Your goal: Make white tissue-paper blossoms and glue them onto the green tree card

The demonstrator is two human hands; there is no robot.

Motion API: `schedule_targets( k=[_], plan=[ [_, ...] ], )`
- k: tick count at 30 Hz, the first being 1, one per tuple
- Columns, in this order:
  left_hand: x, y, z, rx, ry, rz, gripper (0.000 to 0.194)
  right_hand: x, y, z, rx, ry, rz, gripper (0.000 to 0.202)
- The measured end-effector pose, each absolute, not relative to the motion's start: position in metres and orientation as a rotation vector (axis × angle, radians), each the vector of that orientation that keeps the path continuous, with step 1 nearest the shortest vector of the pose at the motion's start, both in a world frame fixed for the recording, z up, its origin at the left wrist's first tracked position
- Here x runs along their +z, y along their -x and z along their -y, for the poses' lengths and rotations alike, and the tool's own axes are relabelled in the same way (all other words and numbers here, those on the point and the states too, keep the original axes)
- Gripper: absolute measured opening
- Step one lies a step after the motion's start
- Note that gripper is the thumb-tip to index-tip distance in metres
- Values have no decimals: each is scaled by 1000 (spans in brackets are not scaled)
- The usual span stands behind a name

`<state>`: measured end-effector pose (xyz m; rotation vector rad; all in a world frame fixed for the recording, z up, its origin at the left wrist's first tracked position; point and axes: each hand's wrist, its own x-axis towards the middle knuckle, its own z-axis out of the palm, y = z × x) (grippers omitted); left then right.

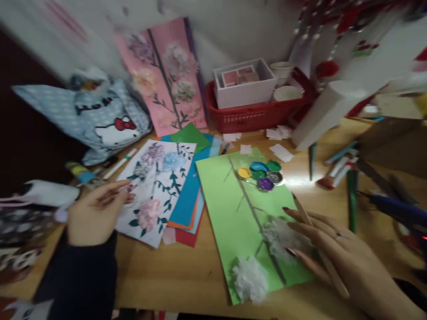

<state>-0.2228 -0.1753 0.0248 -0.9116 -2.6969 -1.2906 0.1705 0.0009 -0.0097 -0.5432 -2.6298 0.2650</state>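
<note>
At the left of the frame, the left hand (95, 215) is beside a white flower picture (151, 189), fingers curled, whether around anything I cannot tell. Right of centre, a light-green sheet (222, 200) lies on the surface (180, 280), with a thin grey stem (253, 210), bright paint pots (259, 174) and ruffled white blooms (250, 280); at lower right, the right hand (347, 253) grasps a slim wooden brush (330, 270).

The green sheet (220, 191) looks like smooth, matt paper, its white flowers (250, 281) crumpled and rough; the paint (266, 184) is glossy. The worktop (150, 280) is smooth wood with a slight sheen, the red basket (247, 121) plastic, the thin stick (302, 210) wooden.
</note>
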Motion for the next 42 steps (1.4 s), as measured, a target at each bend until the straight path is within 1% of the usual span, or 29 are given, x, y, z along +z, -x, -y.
schedule_targets(
  k=[2,4,6,8,11,13,14,15,16,18,20,21,23,27,32,38,42],
  plan=[
    [29,219,169,-1369,880,2760,39,-13,-167,-6,236,495,2621,27],
    [27,222,169,-1179,969,2697,39,-15,-163,-9,183,462,2623,35],
    [27,224,171,-963,1079,2552,36,-15,-161,-9,139,456,2666,39],
    [33,217,172,-881,1181,2429,30,-15,-160,-7,135,457,2729,39],
    [54,190,158,-861,1412,2376,24,-12,-159,1,198,453,2740,37],
    [67,167,136,-847,1615,2349,24,-10,-159,7,226,519,2733,34],
    [72,154,122,-829,1757,2330,28,-9,-158,10,237,544,2724,33],
    [74,142,104,-797,1932,2291,35,-7,-159,13,256,568,2733,31],
    [74,131,85,-715,2151,2236,48,-6,-159,15,278,579,2737,28],
    [66,112,43,-480,2488,2140,81,-4,-163,16,309,578,2742,23],
    [53,99,2,-305,2576,2128,108,-1,-168,15,322,575,2746,17],
    [46,95,-16,-224,2597,2119,116,0,-172,13,323,574,2746,14],
    [36,89,-42,-80,2648,2108,126,2,-180,7,315,552,2729,14],
    [28,83,-57,103,2691,2103,128,2,-191,-2,349,571,2695,21],
    [29,80,-49,161,2745,2045,126,1,-189,-1,517,616,2660,28],
    [27,85,-44,157,2680,2016,121,4,-186,3,577,603,2688,26],
    [35,89,-57,94,2597,2025,116,7,-184,3,616,538,2696,24]
  ],
)
